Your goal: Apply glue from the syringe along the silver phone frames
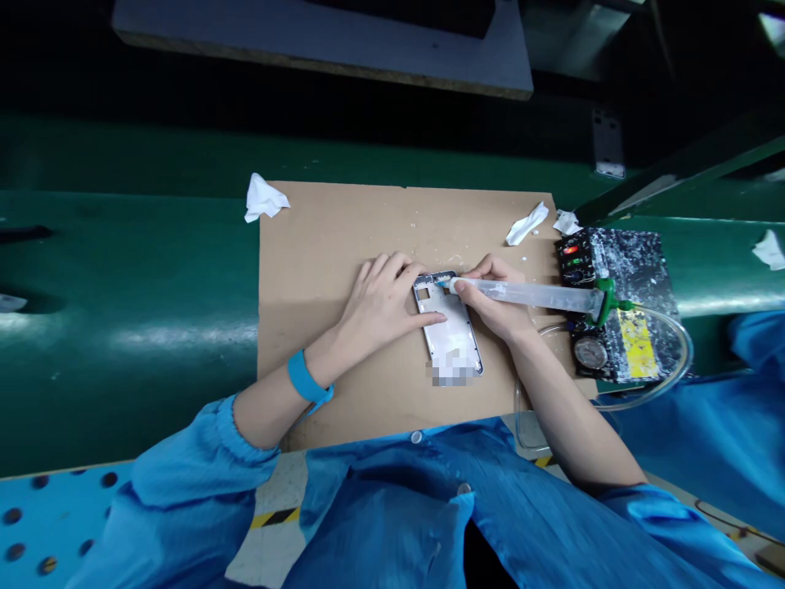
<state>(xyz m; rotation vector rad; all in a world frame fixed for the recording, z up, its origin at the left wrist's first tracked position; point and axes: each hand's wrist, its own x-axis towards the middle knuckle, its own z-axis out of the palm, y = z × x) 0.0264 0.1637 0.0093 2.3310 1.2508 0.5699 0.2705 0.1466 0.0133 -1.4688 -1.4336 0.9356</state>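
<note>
A silver metal phone mid-frame [450, 335] lies flat on a sheet of brown cardboard [331, 245], with its lower end pixelated. My left hand [380, 307] presses on the frame's left edge, fingers spread across it. My right hand [494, 298] grips a clear dispensing syringe [521, 294] lying almost level. The syringe's blue tip touches the frame's top corner. A green fitting at the syringe's back end joins a clear air hose [668, 368]. A blue wrist strap [305, 378] circles my left wrist.
A black dispenser unit [619, 303] splattered with white, with a gauge and small lights, stands right of the cardboard. White tissue pieces [266, 198] [527, 224] lie near the cardboard's top edge. A green bench surface [123, 245] surrounds it, and a grey shelf [319, 41] sits beyond.
</note>
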